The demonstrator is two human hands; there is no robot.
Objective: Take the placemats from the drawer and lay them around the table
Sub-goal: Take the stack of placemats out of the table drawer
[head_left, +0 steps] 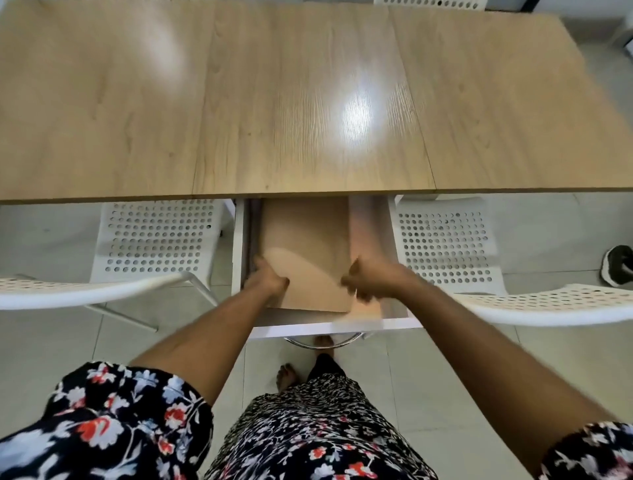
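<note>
A white drawer (329,328) stands pulled out from under the near edge of the wooden table (294,102). Inside it lies a stack of tan placemats (308,236). My left hand (265,275) grips the stack's left edge. My right hand (371,279) is closed on its right edge, blurred by motion. The near part of the top mat curls up between the hands. How many mats lie in the stack is hidden.
Two white perforated chairs (154,236) (448,243) stand tucked at the table's near side, left and right of the drawer. Another chair's top shows at the far edge (431,3). A dark shoe (618,265) lies on the tiled floor at right.
</note>
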